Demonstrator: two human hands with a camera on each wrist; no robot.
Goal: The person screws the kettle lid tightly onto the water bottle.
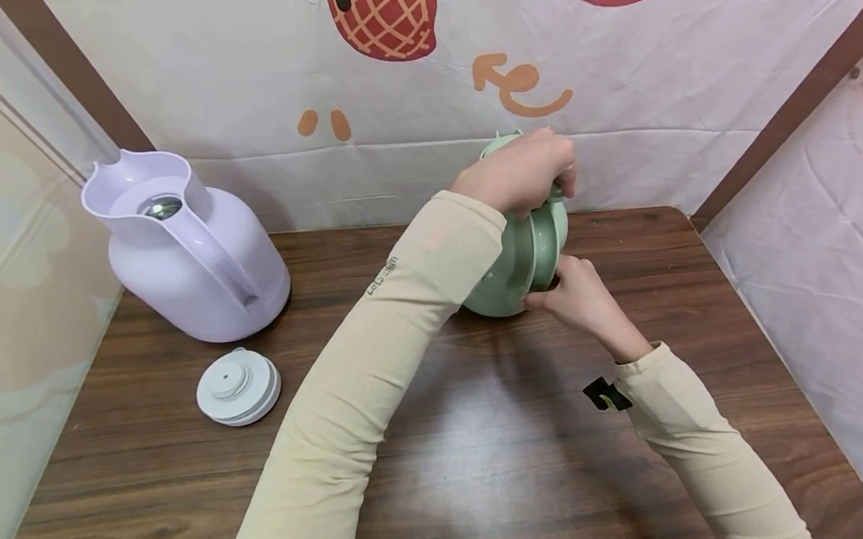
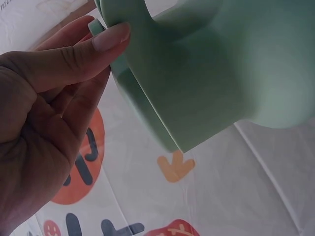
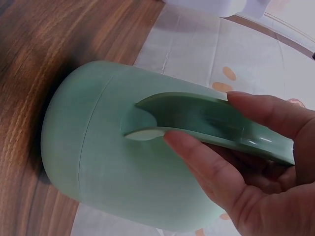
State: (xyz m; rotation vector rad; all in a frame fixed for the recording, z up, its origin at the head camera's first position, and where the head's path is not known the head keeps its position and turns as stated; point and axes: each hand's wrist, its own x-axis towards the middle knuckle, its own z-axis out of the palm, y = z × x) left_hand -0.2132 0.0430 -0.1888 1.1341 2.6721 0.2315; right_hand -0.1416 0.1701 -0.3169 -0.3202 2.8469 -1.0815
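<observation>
A pale green thermos jug [image 1: 511, 285] stands near the back edge of the table, its handle [image 1: 544, 241] turned toward the right side. Reaching over it, my left hand [image 1: 526, 171] pinches the upper end of the handle; in the left wrist view the thumb [image 2: 112, 38] lies on the green plastic, with fingers behind a small tab. Lower down, my right hand [image 1: 579, 297] grips the handle, seen close in the right wrist view between thumb and fingers [image 3: 209, 169]. The left hand and sleeve hide much of the jug's top.
At the back left stands a lilac jug [image 1: 198, 269] with its mouth uncovered. In front of it a round white stopper [image 1: 238, 387] lies on the brown wooden table [image 1: 475, 458]. Printed white cloth [image 1: 410, 171] hangs behind the table, with more cloth at both sides.
</observation>
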